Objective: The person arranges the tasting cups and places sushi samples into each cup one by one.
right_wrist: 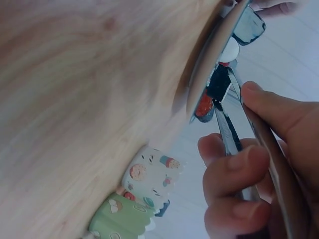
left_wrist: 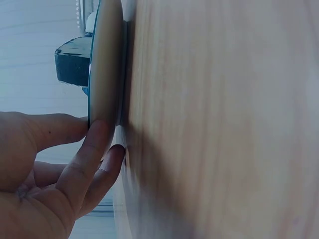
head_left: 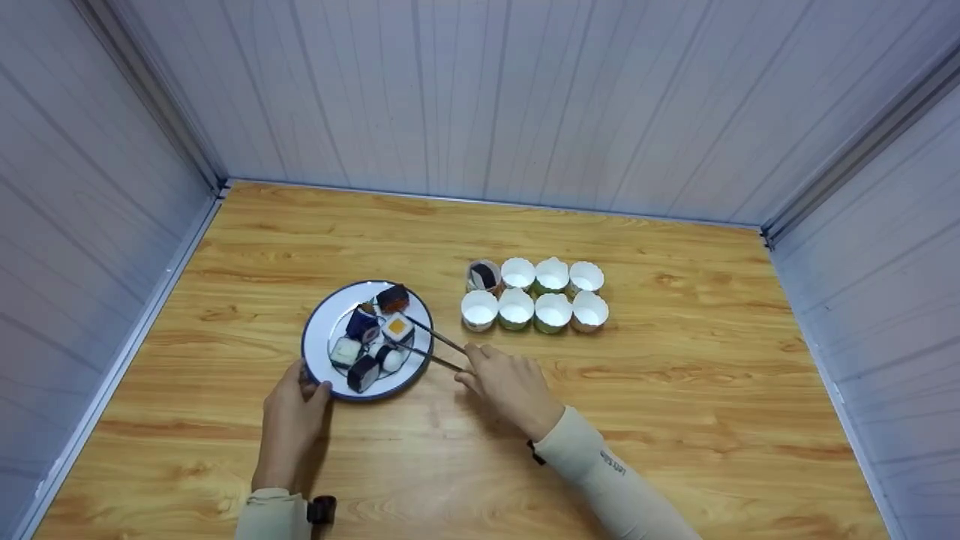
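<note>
My left hand [head_left: 291, 412] pinches the near-left rim of a white plate with a blue edge [head_left: 319, 360], thumb on top and fingers beneath, as the left wrist view shows. Several sushi pieces sit on the plate, among them a dark-wrapped piece [head_left: 363, 373] at its near side and an orange-topped piece [head_left: 392, 298] at the far side. My right hand [head_left: 510, 386] grips slim metal tongs [right_wrist: 227, 129]. Their tips lie on either side of a sushi roll with a yellow centre [head_left: 397, 327]; whether it is lifted I cannot tell.
Right of the plate stand two rows of paper baking cups [head_left: 553, 309]. The far-left cup [head_left: 472, 285] contains a dark and white piece [head_left: 484, 277]. Pale panel walls [head_left: 465, 97] enclose the wooden table [head_left: 675, 405] at the back and both sides.
</note>
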The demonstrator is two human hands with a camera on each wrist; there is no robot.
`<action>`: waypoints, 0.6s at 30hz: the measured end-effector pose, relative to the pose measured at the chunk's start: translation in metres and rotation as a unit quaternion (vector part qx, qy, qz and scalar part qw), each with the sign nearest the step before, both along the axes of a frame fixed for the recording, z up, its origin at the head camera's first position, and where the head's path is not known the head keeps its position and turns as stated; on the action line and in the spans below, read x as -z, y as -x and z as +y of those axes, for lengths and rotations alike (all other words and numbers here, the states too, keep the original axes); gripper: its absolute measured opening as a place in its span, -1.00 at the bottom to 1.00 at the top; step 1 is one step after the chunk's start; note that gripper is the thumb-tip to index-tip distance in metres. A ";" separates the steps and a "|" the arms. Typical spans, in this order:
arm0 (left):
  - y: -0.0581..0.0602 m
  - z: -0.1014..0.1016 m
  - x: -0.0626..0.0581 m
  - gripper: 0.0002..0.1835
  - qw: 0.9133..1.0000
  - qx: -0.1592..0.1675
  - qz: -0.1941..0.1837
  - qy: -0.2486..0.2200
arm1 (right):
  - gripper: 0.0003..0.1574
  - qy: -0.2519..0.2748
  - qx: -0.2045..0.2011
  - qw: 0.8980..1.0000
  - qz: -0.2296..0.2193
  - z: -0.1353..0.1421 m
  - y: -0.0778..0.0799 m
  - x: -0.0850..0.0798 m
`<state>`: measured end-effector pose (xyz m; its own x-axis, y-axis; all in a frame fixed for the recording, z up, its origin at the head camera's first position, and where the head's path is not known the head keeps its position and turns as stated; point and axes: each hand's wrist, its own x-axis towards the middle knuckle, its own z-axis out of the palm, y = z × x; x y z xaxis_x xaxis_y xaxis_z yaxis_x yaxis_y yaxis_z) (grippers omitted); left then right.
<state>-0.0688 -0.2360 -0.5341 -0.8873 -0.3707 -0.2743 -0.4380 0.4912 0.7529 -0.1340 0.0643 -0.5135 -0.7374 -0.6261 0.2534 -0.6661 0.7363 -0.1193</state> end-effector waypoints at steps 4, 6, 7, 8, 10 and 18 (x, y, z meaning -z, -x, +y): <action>-0.001 0.001 0.000 -0.39 1.000 -0.001 -0.001 -0.005 | -0.55 0.015 -0.003 1.000 0.007 0.008 0.001 -0.005; 0.000 0.001 0.000 -0.39 1.000 -0.004 -0.005 -0.008 | -0.57 0.025 -0.002 1.000 0.000 0.013 0.002 -0.009; 0.000 0.001 0.000 -0.38 1.000 -0.005 -0.007 -0.008 | -0.57 0.031 -0.001 1.000 -0.003 0.016 0.003 -0.011; 0.000 0.002 0.000 -0.38 1.000 -0.007 -0.009 -0.009 | -0.58 0.035 0.001 0.999 -0.004 0.019 0.003 -0.013; 0.001 0.002 -0.001 -0.37 1.000 -0.009 -0.013 -0.008 | -0.56 0.044 0.007 0.999 0.000 0.026 0.005 -0.017; 0.003 0.002 0.001 -0.39 1.000 -0.011 -0.017 -0.001 | -0.50 0.046 0.047 0.998 0.013 0.057 0.020 -0.028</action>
